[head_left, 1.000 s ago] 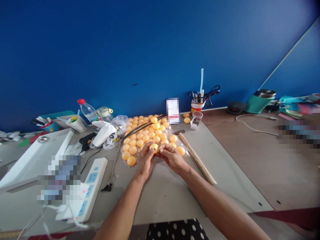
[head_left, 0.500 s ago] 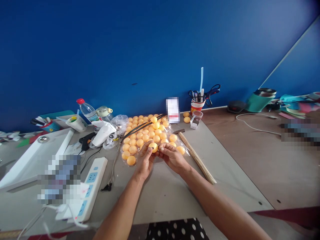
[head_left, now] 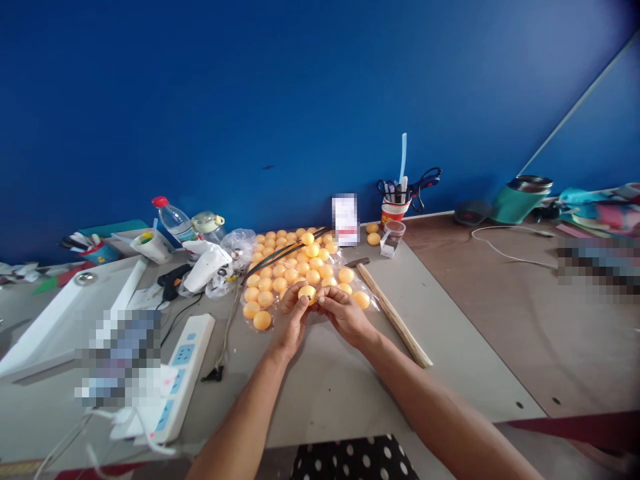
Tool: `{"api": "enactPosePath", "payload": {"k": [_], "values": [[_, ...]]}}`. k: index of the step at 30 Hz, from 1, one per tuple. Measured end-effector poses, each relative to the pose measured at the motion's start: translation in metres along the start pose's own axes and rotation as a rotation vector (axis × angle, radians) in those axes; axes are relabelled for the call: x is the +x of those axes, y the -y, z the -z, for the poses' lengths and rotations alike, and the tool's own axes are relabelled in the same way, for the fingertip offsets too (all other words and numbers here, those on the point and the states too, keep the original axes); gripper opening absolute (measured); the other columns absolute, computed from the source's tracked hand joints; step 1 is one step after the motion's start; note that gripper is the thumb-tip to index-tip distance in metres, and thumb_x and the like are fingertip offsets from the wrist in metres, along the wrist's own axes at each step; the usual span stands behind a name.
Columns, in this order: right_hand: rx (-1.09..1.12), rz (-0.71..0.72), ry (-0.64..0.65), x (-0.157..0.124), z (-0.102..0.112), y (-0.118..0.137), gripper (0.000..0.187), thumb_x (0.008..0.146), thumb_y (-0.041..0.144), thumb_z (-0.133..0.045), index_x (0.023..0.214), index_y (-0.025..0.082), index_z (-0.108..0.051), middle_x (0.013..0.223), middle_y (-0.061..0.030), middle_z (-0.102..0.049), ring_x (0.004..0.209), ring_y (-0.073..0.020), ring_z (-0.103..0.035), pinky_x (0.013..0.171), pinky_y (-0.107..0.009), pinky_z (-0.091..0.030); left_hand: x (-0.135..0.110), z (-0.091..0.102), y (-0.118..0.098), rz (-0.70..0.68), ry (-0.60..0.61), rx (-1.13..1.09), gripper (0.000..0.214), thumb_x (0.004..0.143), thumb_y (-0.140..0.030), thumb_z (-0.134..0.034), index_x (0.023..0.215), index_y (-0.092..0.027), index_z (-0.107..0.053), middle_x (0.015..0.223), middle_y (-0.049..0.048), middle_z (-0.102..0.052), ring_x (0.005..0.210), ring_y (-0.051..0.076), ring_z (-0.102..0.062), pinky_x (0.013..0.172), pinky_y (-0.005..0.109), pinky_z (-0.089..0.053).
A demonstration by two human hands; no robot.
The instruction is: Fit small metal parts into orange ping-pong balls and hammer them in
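My left hand (head_left: 291, 321) is closed around an orange ping-pong ball (head_left: 307, 293), thumb on its near side. A small dark mark shows low on the ball's near face. My right hand (head_left: 346, 312) sits against the ball's right side, thumb and fingers pinched together. Whatever is in that pinch is too small to make out. Just beyond both hands lie many more orange ping-pong balls (head_left: 265, 299) in clear plastic, with black strips (head_left: 280, 252) across them.
A hammer with a wooden handle (head_left: 395, 313) lies right of my hands. To the left are a power strip (head_left: 183, 373), a glue gun (head_left: 173, 283) and a white tray (head_left: 117, 283). At the back stand a red cup of tools (head_left: 393, 212) and a plastic bottle (head_left: 173, 219).
The ball has turned slightly in my fingers; its dark mark has shifted from the left toward the lower right. Both hands have otherwise hardly moved.
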State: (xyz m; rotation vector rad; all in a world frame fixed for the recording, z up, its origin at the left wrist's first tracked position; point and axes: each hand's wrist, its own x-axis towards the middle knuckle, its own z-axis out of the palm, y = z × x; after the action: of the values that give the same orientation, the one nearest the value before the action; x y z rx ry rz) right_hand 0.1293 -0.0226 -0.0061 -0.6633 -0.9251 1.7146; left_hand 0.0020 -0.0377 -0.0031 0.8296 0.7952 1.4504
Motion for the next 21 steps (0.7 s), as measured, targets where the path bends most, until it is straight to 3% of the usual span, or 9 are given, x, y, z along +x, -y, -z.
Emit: {"api": "enactPosePath", "payload": {"k": [8, 21], "values": [[-0.107, 0.025, -0.02, 0.001, 0.002, -0.003, 0.026, 0.07, 0.041, -0.076, 0.069, 0.019, -0.062, 0.066, 0.0012, -0.054, 0.065, -0.0123, -0.045, 0.064, -0.026, -0.036, 0.005, 0.009, 0.011, -0.043, -0.041, 0.151, 0.033, 0.075, -0.038, -0.073, 0.103, -0.024, -0.061, 0.089, -0.0013, -0.06, 0.078, 0.014, -0.058, 0.073, 0.03, -0.05], [-0.15, 0.015, -0.032, 0.002, 0.002, -0.005, 0.026, 0.071, 0.04, -0.073, 0.069, 0.018, -0.06, 0.066, 0.002, -0.054, 0.063, -0.0113, -0.044, 0.063, -0.026, -0.034, 0.007, 0.016, 0.016, -0.088, -0.08, 0.311, 0.042, 0.075, -0.045, -0.07, 0.108, -0.021, -0.06, 0.105, 0.0058, -0.065, 0.092, 0.021, -0.063, 0.081, 0.035, -0.053]]}}
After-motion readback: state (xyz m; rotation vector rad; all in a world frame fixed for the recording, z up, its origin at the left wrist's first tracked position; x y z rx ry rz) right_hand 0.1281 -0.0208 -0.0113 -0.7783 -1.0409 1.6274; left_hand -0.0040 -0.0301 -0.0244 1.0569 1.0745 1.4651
